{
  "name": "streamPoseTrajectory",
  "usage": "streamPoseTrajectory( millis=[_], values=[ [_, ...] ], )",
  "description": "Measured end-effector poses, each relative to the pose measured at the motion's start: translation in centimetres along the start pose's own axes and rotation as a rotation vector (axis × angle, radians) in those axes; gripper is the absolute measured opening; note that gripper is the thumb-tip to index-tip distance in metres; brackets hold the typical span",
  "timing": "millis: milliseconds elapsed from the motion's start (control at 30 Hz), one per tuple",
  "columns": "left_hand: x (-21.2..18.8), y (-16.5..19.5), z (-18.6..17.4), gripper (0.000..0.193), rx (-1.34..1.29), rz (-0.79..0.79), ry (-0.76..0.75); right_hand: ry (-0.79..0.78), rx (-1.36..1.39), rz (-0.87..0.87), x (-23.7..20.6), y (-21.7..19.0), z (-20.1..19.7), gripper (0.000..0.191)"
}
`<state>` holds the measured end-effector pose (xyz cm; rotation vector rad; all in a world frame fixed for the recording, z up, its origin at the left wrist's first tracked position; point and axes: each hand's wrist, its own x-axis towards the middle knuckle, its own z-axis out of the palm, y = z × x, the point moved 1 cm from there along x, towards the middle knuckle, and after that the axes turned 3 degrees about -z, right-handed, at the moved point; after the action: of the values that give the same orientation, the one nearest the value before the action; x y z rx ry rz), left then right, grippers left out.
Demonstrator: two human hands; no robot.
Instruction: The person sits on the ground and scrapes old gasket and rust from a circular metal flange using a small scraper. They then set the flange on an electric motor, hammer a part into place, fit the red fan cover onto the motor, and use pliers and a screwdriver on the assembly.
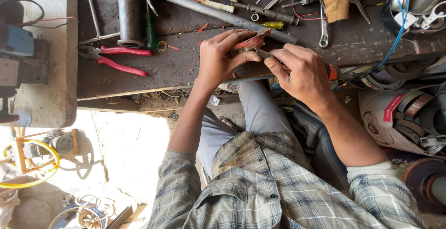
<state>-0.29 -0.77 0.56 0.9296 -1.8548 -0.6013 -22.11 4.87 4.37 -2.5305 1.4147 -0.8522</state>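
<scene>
Right now my left hand is clamped around a small flat piece of reddish, worn metal, thumb and fingers pinching it just above the edge of the dark, scarred wooden workbench. My right hand is closed on a slim metal tool with an orange-and-black handle, its tip laid against the underside of the reddish piece, so the piece sits between my two hands, nearer the left fingertips. Just beyond it lies a long grey steel rod. Well off to my left rest red-handled pliers, beside an upright rusty steel cylinder.
</scene>
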Motion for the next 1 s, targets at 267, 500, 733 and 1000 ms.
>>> streamPoseTrajectory(
  millis=[267, 500, 733, 1000],
  values=[
    [0.0, -0.5, 0.2, 0.057, 0.024, -0.009, -0.074, -0.056, 0.039, -0.009, 0.6, -0.1, -0.2, 0.029],
    [-0.3, -0.4, 0.7, 0.054, 0.069, -0.011, -0.103, -0.032, 0.055, 0.1, 0.1, -0.7, 0.6, 0.028],
    [-1.7, 0.5, 1.0, 0.047, 0.065, 0.075, -0.005, -0.03, -0.067, 0.105, -0.7, -1.6, 0.4, 0.031],
    [-1.5, 0.9, 0.4, 0.051, 0.052, 0.032, -0.028, 0.005, 0.168, 0.111, -0.9, -1.2, 1.0, 0.029]
  ],
)
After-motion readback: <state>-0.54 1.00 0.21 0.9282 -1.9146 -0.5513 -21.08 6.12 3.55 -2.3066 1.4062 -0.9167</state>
